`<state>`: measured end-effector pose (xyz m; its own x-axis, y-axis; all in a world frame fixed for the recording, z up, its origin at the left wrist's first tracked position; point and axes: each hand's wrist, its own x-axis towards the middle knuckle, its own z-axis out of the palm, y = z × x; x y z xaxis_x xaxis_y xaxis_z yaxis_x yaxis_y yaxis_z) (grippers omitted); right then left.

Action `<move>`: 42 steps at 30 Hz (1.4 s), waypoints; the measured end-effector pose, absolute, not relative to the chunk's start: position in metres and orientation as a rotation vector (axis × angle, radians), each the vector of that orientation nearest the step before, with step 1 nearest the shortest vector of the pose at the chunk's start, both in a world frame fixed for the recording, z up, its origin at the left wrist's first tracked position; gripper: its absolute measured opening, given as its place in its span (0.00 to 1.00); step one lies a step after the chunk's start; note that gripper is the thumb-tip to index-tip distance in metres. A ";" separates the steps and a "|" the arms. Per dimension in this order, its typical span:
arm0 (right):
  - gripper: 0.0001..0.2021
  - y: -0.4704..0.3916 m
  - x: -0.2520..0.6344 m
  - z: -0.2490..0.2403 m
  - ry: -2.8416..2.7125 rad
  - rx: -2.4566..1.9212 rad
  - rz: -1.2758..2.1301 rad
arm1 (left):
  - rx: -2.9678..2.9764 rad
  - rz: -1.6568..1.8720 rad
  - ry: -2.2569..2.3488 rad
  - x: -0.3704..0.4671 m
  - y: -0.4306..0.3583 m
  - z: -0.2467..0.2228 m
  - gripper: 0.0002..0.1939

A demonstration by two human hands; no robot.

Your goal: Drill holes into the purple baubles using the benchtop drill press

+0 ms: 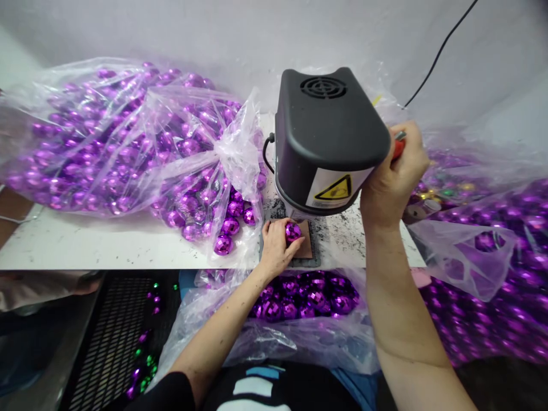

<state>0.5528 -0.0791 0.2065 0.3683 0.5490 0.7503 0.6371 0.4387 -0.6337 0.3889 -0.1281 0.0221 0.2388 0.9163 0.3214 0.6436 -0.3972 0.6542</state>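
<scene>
Left grip (pixel 276 248) grasps one purple ball (pixel 293 231) beneath the black machine (pixel 334 125); right grip (pixel 396 177) clenches the red handle (pixel 398 149).
One ball is in hand, beside the brown block (pixel 307 249) on the white surface (pixel 85 245); whether it touches the machine's underside is hard to tell. From that ball, many similar ones fill the knotted bag (pixel 237 151) at ten o'clock and more lie in the open bag (pixel 274 337) at six, though which are handled and which remain cannot be told.
</scene>
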 end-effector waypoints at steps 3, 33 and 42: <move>0.29 -0.087 0.552 0.204 -1.265 -1.199 -0.127 | 2.151 0.947 1.443 0.389 -0.128 0.020 0.18; 0.07 -0.151 0.540 0.106 -1.203 -1.031 -0.312 | 2.172 0.940 1.427 0.390 -0.126 0.014 0.18; 0.08 -0.147 0.537 0.087 -1.172 -1.025 -0.272 | 2.157 0.994 1.431 0.391 -0.127 0.012 0.19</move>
<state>0.5367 -0.1474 0.0871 0.4148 0.3140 0.8540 0.6576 0.5453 -0.5199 0.3914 -0.1269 0.0124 0.2373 0.9051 0.3529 0.6467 -0.4183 0.6379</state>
